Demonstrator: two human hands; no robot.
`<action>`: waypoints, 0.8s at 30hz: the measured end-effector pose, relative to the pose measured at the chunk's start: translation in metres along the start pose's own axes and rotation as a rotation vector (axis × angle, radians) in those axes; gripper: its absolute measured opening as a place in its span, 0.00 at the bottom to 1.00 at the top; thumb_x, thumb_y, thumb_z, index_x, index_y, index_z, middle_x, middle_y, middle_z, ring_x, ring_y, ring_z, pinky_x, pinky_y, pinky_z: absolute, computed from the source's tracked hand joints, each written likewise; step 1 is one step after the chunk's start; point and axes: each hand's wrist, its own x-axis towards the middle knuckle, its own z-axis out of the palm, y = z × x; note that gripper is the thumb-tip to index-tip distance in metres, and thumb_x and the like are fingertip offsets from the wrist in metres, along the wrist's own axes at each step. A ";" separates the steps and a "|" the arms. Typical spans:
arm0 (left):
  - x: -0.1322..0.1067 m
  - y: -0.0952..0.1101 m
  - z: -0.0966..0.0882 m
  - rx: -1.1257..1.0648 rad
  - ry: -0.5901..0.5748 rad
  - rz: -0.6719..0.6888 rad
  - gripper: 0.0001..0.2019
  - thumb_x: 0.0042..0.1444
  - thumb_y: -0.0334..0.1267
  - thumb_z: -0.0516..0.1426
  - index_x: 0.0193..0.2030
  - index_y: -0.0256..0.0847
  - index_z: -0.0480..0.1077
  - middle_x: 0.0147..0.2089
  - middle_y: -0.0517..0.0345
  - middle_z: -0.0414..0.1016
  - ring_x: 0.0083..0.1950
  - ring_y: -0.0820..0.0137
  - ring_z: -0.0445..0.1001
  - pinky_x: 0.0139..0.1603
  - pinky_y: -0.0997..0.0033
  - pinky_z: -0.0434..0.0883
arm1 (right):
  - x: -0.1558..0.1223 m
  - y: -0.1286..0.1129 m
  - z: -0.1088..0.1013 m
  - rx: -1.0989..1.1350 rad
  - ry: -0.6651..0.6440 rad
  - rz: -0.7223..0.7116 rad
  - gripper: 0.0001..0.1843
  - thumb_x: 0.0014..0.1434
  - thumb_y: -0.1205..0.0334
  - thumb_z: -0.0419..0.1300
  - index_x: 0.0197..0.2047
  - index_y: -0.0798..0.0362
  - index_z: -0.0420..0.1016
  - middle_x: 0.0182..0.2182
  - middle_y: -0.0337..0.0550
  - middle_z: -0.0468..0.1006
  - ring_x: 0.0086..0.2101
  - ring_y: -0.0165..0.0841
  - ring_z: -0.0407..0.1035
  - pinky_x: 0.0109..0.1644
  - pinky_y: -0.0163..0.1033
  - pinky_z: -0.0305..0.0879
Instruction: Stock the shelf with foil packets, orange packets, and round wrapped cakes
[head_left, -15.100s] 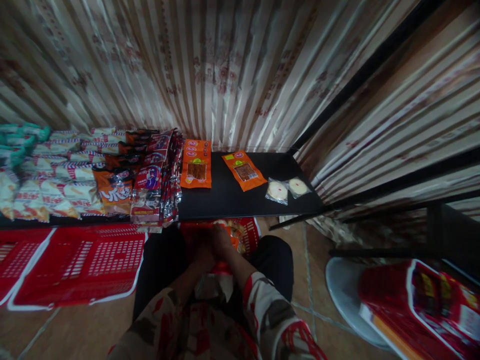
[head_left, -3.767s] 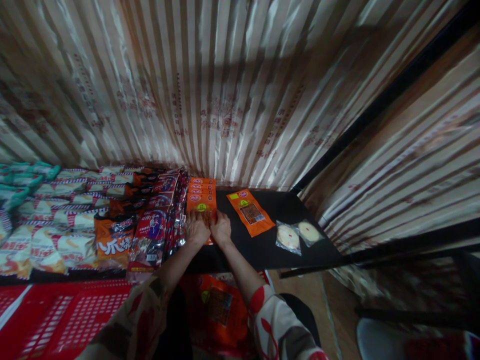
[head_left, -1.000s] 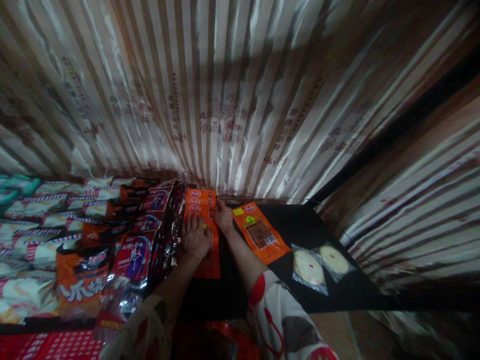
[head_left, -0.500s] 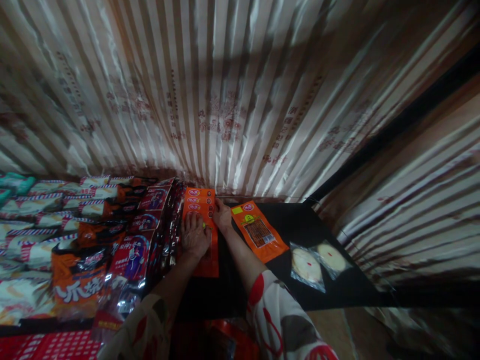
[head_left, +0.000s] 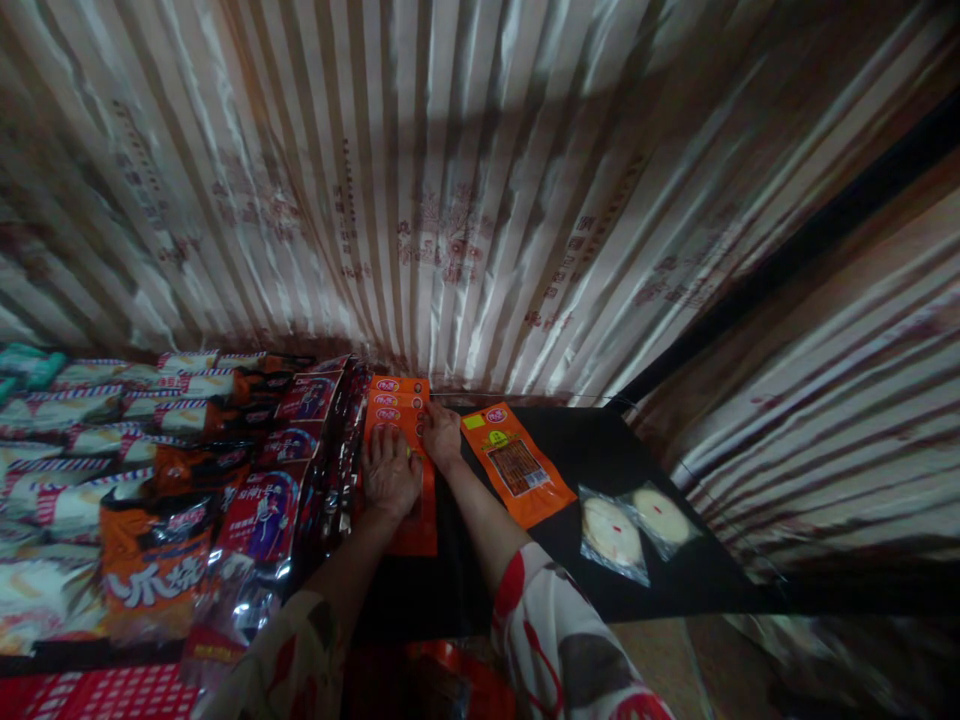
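Note:
Several orange food packets (head_left: 397,398) lie overlapped in a row on the black tabletop, their top edges stepped one behind another. My left hand (head_left: 391,478) rests flat on them, fingers stretched and slightly apart. At their right edge, my right hand (head_left: 442,434) has its fingers bent in and seems to pinch the side of a packet; its fingertips are partly hidden. Just right of that hand, a single orange packet (head_left: 519,468) with a dark printed panel and a yellow label lies tilted.
Dark red packets (head_left: 259,515) stand in rows on the left, beside orange-and-white snack bags (head_left: 156,565). Two clear-wrapped round pale items (head_left: 613,533) lie at the right. A red plastic basket (head_left: 97,693) is below the front edge. A striped curtain (head_left: 450,180) hangs behind.
My right hand has slid slightly down and left along the packets' edge. My left hand stays pressed on them.

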 end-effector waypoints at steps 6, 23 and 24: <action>0.000 0.001 -0.005 -0.001 -0.035 0.003 0.26 0.57 0.41 0.47 0.60 0.32 0.62 0.65 0.42 0.57 0.68 0.52 0.49 0.65 0.48 0.50 | 0.001 0.001 0.005 0.008 0.033 0.019 0.17 0.59 0.69 0.47 0.47 0.54 0.73 0.48 0.50 0.74 0.50 0.33 0.62 0.54 0.39 0.52; -0.002 0.002 -0.005 -0.045 0.054 0.000 0.25 0.56 0.39 0.47 0.58 0.29 0.64 0.63 0.38 0.60 0.67 0.53 0.53 0.66 0.48 0.50 | -0.022 -0.002 -0.019 0.106 0.132 0.151 0.21 0.56 0.71 0.46 0.50 0.58 0.73 0.45 0.50 0.77 0.47 0.34 0.68 0.55 0.38 0.59; -0.002 0.002 -0.005 -0.045 0.060 0.006 0.25 0.57 0.38 0.47 0.58 0.28 0.63 0.63 0.37 0.60 0.67 0.53 0.53 0.66 0.48 0.51 | -0.021 -0.002 -0.020 0.106 0.124 0.164 0.21 0.56 0.70 0.46 0.49 0.58 0.73 0.45 0.50 0.77 0.47 0.34 0.68 0.55 0.38 0.59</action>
